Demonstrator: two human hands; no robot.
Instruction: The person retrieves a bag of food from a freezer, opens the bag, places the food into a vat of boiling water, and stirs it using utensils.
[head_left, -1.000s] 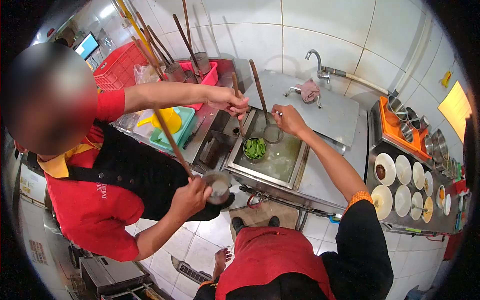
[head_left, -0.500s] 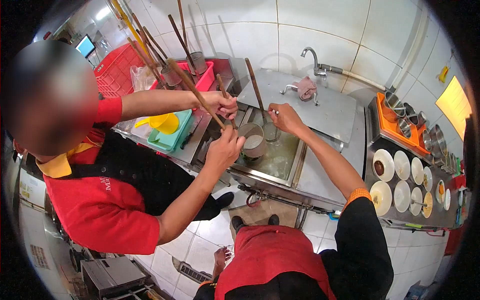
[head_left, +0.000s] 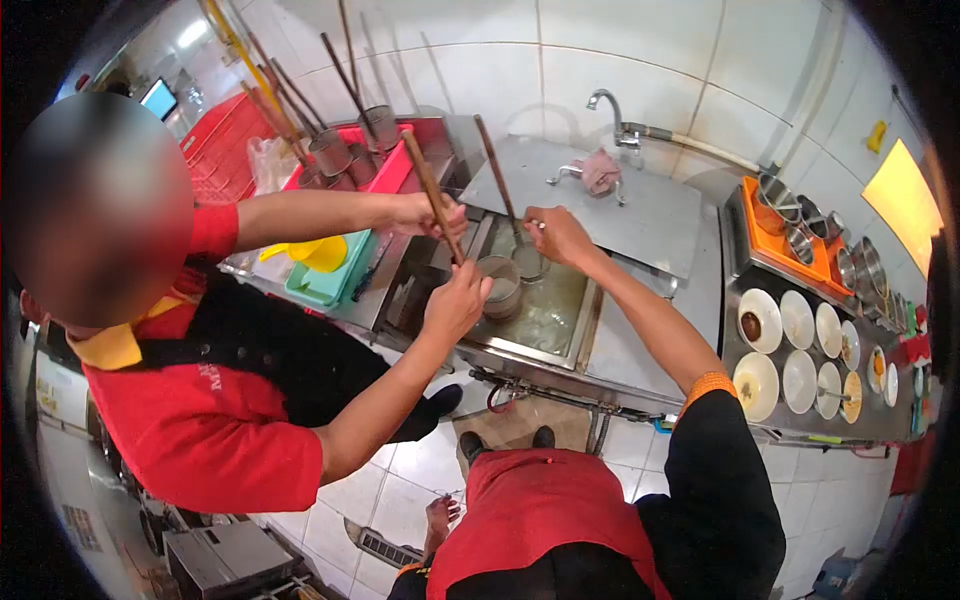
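My right hand (head_left: 562,238) is closed above the water vat (head_left: 548,328). A small pale tip of something thin shows at its fingers; the rest is hidden. Just beside it, a noodle strainer (head_left: 530,262) with a long wooden handle stands tilted in the cloudy water. Down at my side hangs my left hand (head_left: 440,513), holding nothing, with its fingers apart. On the left a co-worker's two hands (head_left: 458,300) are at the wooden handle (head_left: 433,190) over a second strainer (head_left: 500,285) in the vat.
White bowls (head_left: 799,380), some with food, stand on the right counter. Behind them an orange tray (head_left: 750,225) holds metal pots. A tap (head_left: 628,130) and a cloth (head_left: 601,172) are at the back. A pink bin (head_left: 390,170) holds more strainers, near a yellow scoop (head_left: 320,252).
The co-worker's light wooden handle has swung more upright, and the hands on it have shifted. My right hand stays above the vat. The whole view has shifted slightly.
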